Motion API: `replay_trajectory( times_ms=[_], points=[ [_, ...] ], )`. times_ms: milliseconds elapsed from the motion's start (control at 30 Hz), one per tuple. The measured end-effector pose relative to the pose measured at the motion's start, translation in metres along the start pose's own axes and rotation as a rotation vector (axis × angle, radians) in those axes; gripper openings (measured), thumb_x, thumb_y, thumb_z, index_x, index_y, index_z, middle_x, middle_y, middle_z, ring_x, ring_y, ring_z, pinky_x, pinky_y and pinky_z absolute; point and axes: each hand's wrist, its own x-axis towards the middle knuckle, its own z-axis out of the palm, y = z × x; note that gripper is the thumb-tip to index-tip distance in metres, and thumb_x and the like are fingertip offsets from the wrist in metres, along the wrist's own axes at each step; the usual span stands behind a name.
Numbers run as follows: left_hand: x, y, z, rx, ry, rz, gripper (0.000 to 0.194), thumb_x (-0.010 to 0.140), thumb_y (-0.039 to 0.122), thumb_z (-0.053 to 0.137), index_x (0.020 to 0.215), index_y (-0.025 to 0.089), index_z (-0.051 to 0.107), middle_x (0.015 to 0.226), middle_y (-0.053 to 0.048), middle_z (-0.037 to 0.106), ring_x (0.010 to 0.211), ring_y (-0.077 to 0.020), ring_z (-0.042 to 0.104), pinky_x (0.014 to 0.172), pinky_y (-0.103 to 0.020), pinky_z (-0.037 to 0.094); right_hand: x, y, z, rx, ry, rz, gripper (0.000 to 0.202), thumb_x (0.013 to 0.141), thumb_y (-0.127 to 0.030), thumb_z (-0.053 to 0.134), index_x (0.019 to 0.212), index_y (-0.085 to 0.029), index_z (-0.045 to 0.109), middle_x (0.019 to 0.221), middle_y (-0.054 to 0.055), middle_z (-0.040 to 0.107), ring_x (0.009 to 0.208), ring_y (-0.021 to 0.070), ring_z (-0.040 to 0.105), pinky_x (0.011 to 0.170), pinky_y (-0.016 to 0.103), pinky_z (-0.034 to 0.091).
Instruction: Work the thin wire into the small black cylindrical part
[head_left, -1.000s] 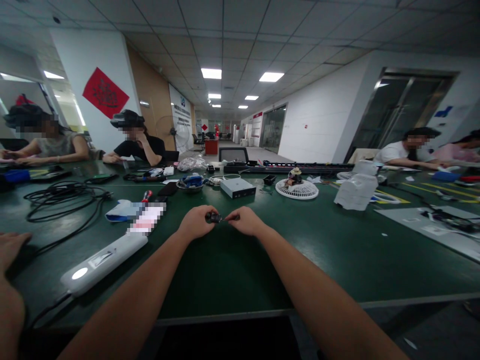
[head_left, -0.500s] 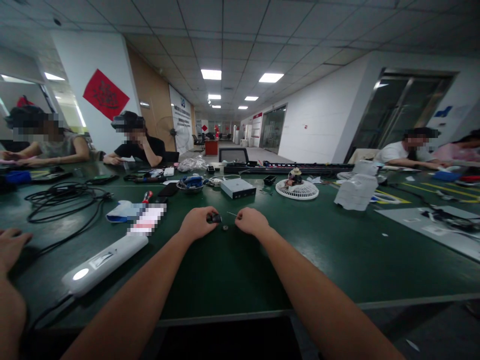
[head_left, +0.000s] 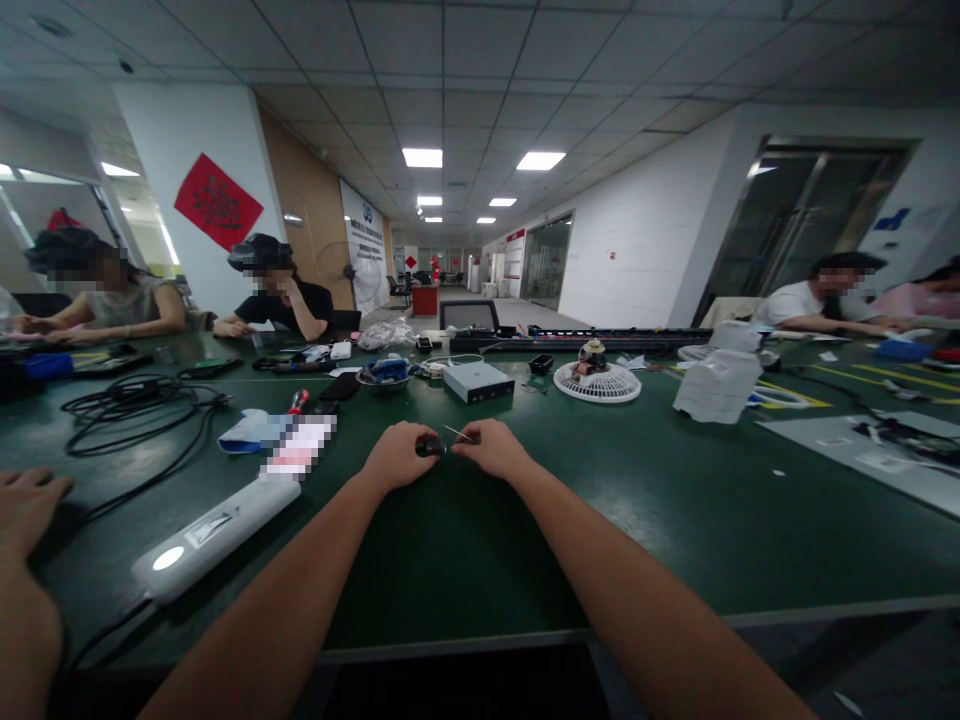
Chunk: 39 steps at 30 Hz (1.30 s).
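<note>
My left hand (head_left: 396, 456) is closed around a small black rounded part (head_left: 430, 446) just above the green table, its end facing right. Opposite it, my right hand (head_left: 496, 448) pinches a thin metal rod (head_left: 456, 433), which points up and to the left. The right fingertips are almost touching the black part. Whether they also grip a small round piece is too small to tell. Straight ahead of both hands lies a silver optical disc drive (head_left: 478, 382).
A white power strip (head_left: 217, 540), a red-handled tool (head_left: 298, 402) and coiled black cable (head_left: 142, 405) lie left. Another person's hand (head_left: 30, 505) rests at the left edge. A white fan grille (head_left: 598, 383) and a translucent plastic container (head_left: 716, 388) stand right. Several co-workers sit around.
My right hand has moved left, closer to the black part. The small round piece that lay on the table between my hands no longer shows there. The view has shifted slightly.
</note>
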Motion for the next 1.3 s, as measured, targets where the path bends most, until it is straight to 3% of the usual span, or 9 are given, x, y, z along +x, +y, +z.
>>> replay_trajectory(
  times_ms=[167, 367, 500, 667, 933, 1100, 1300],
  points=[
    [0.000, 0.007, -0.004, 0.011, 0.007, 0.100, 0.027, 0.071, 0.029, 0.068, 0.097, 0.023, 0.071, 0.092, -0.004, 0.073, 0.089, -0.0240, 0.064, 0.082, -0.035, 0.048, 0.001, -0.003, -0.003, 0.057, 0.045, -0.035, 0.019, 0.078, -0.029, 0.070, 0.095, -0.021, 0.075, 0.085, 0.001, 0.073, 0.078, 0.0150, 0.062, 0.068, 0.024, 0.044],
    [-0.001, 0.014, -0.007, 0.033, 0.047, 0.097, 0.028, 0.071, 0.033, 0.070, 0.097, 0.023, 0.072, 0.092, -0.005, 0.072, 0.089, -0.0244, 0.064, 0.083, -0.037, 0.046, 0.000, -0.006, -0.001, 0.082, 0.085, -0.027, 0.014, 0.075, -0.027, 0.071, 0.087, -0.020, 0.075, 0.078, 0.001, 0.071, 0.072, 0.0147, 0.061, 0.066, 0.025, 0.043],
    [-0.002, 0.017, -0.010, 0.013, 0.027, 0.139, 0.026, 0.072, 0.031, 0.070, 0.097, 0.022, 0.071, 0.093, -0.004, 0.073, 0.091, -0.0241, 0.063, 0.086, -0.036, 0.045, 0.000, -0.001, 0.000, 0.116, 0.109, -0.013, 0.016, 0.073, -0.027, 0.073, 0.087, -0.019, 0.072, 0.084, 0.002, 0.072, 0.075, 0.0154, 0.062, 0.066, 0.025, 0.044],
    [-0.003, 0.019, -0.011, -0.004, 0.028, 0.179, 0.023, 0.074, 0.028, 0.068, 0.096, 0.023, 0.072, 0.092, -0.005, 0.073, 0.093, -0.0235, 0.062, 0.088, -0.037, 0.044, 0.002, 0.004, 0.007, 0.187, 0.052, -0.032, 0.024, 0.070, -0.028, 0.075, 0.091, -0.018, 0.069, 0.082, 0.001, 0.072, 0.075, 0.0146, 0.065, 0.064, 0.023, 0.046],
    [-0.003, 0.020, -0.011, -0.008, 0.035, 0.179, 0.028, 0.074, 0.031, 0.070, 0.101, 0.023, 0.071, 0.093, -0.005, 0.073, 0.093, -0.0236, 0.063, 0.089, -0.036, 0.043, 0.004, 0.007, 0.011, 0.253, 0.006, -0.061, 0.021, 0.077, -0.033, 0.069, 0.091, -0.018, 0.066, 0.079, 0.001, 0.071, 0.070, 0.0138, 0.065, 0.060, 0.022, 0.046],
    [-0.004, 0.021, -0.012, -0.024, 0.023, 0.169, 0.028, 0.075, 0.030, 0.069, 0.102, 0.025, 0.072, 0.096, -0.004, 0.074, 0.094, -0.0234, 0.063, 0.089, -0.036, 0.043, 0.003, 0.007, 0.010, 0.297, -0.073, -0.047, 0.024, 0.079, -0.031, 0.068, 0.098, -0.017, 0.066, 0.078, 0.000, 0.071, 0.057, 0.0102, 0.061, 0.050, 0.019, 0.045],
    [-0.003, 0.019, -0.010, 0.000, -0.004, 0.170, 0.033, 0.074, 0.029, 0.069, 0.107, 0.026, 0.071, 0.094, -0.004, 0.073, 0.091, -0.0224, 0.063, 0.089, -0.036, 0.044, 0.001, 0.006, 0.009, 0.230, -0.092, -0.021, 0.026, 0.079, -0.035, 0.069, 0.099, -0.018, 0.068, 0.077, 0.000, 0.071, 0.056, 0.0101, 0.060, 0.050, 0.019, 0.044]
  ],
)
